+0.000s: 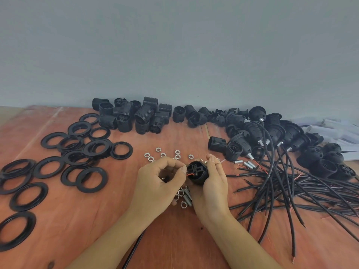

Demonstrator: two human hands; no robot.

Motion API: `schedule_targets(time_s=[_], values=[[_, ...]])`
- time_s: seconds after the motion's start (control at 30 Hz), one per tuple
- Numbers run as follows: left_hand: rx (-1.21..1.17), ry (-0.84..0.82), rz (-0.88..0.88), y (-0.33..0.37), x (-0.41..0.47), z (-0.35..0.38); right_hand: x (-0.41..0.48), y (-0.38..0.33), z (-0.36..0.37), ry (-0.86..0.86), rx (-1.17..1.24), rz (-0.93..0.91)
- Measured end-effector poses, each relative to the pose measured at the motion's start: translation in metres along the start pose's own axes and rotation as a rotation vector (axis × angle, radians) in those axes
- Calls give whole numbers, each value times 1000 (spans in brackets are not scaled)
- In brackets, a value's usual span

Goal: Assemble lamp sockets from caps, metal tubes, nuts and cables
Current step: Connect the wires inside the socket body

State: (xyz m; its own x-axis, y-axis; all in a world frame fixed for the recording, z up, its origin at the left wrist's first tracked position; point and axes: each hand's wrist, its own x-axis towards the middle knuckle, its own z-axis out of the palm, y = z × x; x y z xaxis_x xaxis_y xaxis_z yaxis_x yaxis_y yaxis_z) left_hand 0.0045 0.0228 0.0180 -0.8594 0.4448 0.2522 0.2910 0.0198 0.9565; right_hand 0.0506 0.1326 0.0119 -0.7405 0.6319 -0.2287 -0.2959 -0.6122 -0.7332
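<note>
Socket (196,174) amid nuts (177,152), tubes (246,164), cables (291,183), black rings (79,180).

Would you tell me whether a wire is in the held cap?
In: a red wire lies across the open face of the cap, pinched by the left hand; the right hand grips it.

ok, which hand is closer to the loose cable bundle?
Right. The right hand, gripping the black socket cap, sits just left of the cable bundle; the left hand, pinching the cap's red wire, is further left.
</note>
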Motion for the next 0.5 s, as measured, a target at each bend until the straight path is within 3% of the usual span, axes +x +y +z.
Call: schedule_targets(time_s=[0.3,0.5], values=[[37,2,46,-1,0,-1,-1,-1,1,-1,-50,-46],[92,-12,62,-3,4,-5,0,0,2,-36,-281,-218]])
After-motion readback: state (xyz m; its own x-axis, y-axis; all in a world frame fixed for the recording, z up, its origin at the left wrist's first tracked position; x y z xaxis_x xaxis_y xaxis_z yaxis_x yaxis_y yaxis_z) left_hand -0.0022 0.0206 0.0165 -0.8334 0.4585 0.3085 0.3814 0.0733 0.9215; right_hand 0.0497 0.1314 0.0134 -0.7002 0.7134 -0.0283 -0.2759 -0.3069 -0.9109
